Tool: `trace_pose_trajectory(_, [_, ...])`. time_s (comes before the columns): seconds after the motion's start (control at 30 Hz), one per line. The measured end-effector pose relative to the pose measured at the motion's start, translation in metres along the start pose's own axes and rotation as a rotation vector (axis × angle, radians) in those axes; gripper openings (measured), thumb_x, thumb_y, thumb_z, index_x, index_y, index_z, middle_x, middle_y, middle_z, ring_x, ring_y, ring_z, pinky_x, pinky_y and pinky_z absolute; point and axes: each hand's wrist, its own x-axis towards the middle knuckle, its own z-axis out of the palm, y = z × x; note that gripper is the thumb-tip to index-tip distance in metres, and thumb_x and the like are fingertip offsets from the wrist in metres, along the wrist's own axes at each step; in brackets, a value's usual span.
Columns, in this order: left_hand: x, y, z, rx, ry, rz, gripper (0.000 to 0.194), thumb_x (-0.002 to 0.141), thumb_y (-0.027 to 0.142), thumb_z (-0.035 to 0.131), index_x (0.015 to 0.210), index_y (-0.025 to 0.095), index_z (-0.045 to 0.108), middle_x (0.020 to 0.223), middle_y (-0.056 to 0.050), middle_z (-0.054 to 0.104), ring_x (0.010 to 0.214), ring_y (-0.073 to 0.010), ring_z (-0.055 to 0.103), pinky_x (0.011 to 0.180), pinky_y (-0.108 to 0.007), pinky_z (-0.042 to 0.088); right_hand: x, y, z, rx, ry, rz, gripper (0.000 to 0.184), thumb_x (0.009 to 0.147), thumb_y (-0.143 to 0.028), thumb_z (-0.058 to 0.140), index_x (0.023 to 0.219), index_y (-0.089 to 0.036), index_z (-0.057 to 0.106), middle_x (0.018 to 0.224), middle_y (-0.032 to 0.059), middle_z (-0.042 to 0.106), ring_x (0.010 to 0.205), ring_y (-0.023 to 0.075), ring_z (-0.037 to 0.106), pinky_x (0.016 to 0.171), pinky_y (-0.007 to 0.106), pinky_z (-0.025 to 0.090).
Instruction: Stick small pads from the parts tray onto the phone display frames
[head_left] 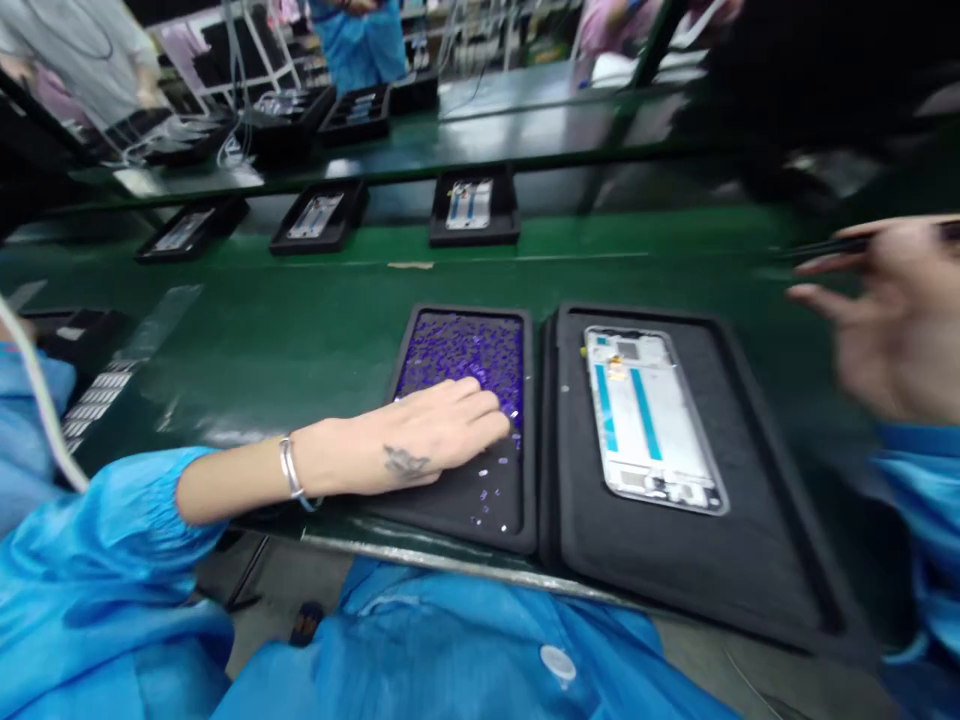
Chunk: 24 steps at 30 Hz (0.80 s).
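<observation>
My left hand (435, 430), with a silver bracelet (291, 474) on the wrist, rests over a black foam tray (528, 480). Its fingers are curled down among small shiny purple pieces (465, 345); the fingertips are hidden, so what they pinch cannot be seen. Several loose pieces lie below the hand in the same tray. At the right edge, my right hand (892, 310), blurred, grips a thin dark tool (825, 246) pointing left. Between the hands, a silver phone frame (652, 420) with blue strips lies in a larger black tray (712, 590).
Behind, three black trays with phone frames (470, 205) stand in a row on the green bench (300, 330). Farther back are more trays (356, 113), cables and people in work clothes. The bench's front edge (450, 562) runs just above my lap.
</observation>
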Motion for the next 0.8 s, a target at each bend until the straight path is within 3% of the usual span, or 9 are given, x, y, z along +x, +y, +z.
trace_pose_trajectory(0.1, [0.028, -0.015, -0.008, -0.234, 0.197, 0.01, 0.017, 0.088, 0.001, 0.041, 0.091, 0.016, 0.048, 0.087, -0.002, 0.052, 0.078, -0.0143, 0.044, 0.074, -0.027, 0.037, -0.01, -0.009, 0.007, 0.138, -0.072, 0.035, 0.01, 0.08, -0.019, 0.067, 0.083, -0.011, 0.064, 0.081, 0.0055, 0.06, 0.069, 0.0109, 0.063, 0.057, 0.023, 0.052])
trace_pose_trajectory(0.17, [0.061, -0.027, -0.011, -0.483, 0.281, 0.03, 0.009, 0.092, 0.009, 0.047, 0.09, 0.016, 0.052, 0.085, 0.0, 0.053, 0.076, -0.0118, 0.045, 0.073, -0.025, 0.036, -0.02, -0.01, 0.012, 0.157, -0.144, -0.038, 0.018, 0.078, -0.027, 0.071, 0.088, -0.012, 0.067, 0.088, 0.0073, 0.063, 0.072, 0.0126, 0.064, 0.056, 0.023, 0.054])
trace_pose_trajectory(0.27, [0.117, -0.041, -0.009, -1.01, 0.276, 0.004, 0.006, 0.087, 0.019, 0.062, 0.089, 0.014, 0.06, 0.084, 0.0, 0.059, 0.077, -0.0108, 0.051, 0.074, -0.025, 0.037, -0.036, -0.011, 0.009, 0.078, -0.186, -0.172, 0.023, 0.082, -0.037, 0.069, 0.094, -0.018, 0.069, 0.091, 0.005, 0.064, 0.076, 0.0121, 0.064, 0.062, 0.023, 0.057])
trace_pose_trajectory(0.4, [0.166, -0.054, 0.001, -1.312, 0.196, -0.016, 0.026, 0.082, 0.035, 0.071, 0.09, 0.012, 0.063, 0.079, 0.0, 0.059, 0.068, -0.0083, 0.053, 0.07, -0.024, 0.041, -0.048, -0.018, -0.003, -0.096, -0.209, -0.228, 0.022, 0.085, -0.039, 0.065, 0.094, -0.02, 0.069, 0.091, 0.0034, 0.065, 0.066, 0.0103, 0.064, 0.064, 0.025, 0.056])
trace_pose_trajectory(0.6, [0.178, -0.056, 0.011, -1.55, 0.09, -0.055, 0.041, 0.077, 0.043, 0.077, 0.094, 0.009, 0.064, 0.081, -0.003, 0.06, 0.064, -0.0056, 0.053, 0.067, -0.022, 0.043, -0.046, -0.024, -0.007, -0.13, -0.3, -0.145, 0.02, 0.084, -0.04, 0.066, 0.091, -0.021, 0.068, 0.09, 0.0024, 0.067, 0.069, 0.0112, 0.065, 0.069, 0.026, 0.058])
trace_pose_trajectory(0.8, [0.179, -0.053, 0.009, -1.632, 0.05, -0.099, 0.034, 0.079, 0.04, 0.076, 0.084, 0.008, 0.063, 0.078, -0.002, 0.061, 0.061, -0.0034, 0.053, 0.063, -0.018, 0.041, -0.041, -0.015, -0.005, -0.001, -0.358, 0.064, 0.029, 0.08, -0.044, 0.07, 0.091, -0.017, 0.069, 0.085, 0.0032, 0.067, 0.073, 0.0136, 0.067, 0.068, 0.025, 0.058])
